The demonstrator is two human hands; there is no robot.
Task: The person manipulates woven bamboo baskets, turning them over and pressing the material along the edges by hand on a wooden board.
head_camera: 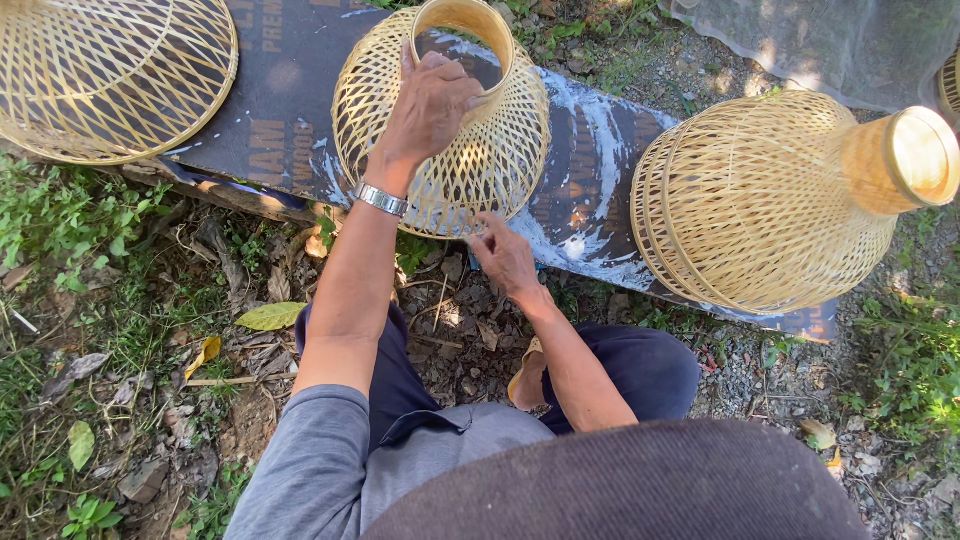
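On the dark board point(590, 150), left hand point(432, 105) grips an empty bamboo basket point(440, 130); right hand point(503, 255) pinches its rim.

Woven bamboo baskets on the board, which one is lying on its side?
The right-hand basket, untouched, its round neck pointing right. The middle basket stands neck up under the left hand; the top-left basket is partly cut off.

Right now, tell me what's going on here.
A person crouches outdoors over a woven bamboo basket that stands on a dark board. The left hand grips its round neck; the right hand works at its lower rim. A second basket lies on its side to the right, a third at far left.
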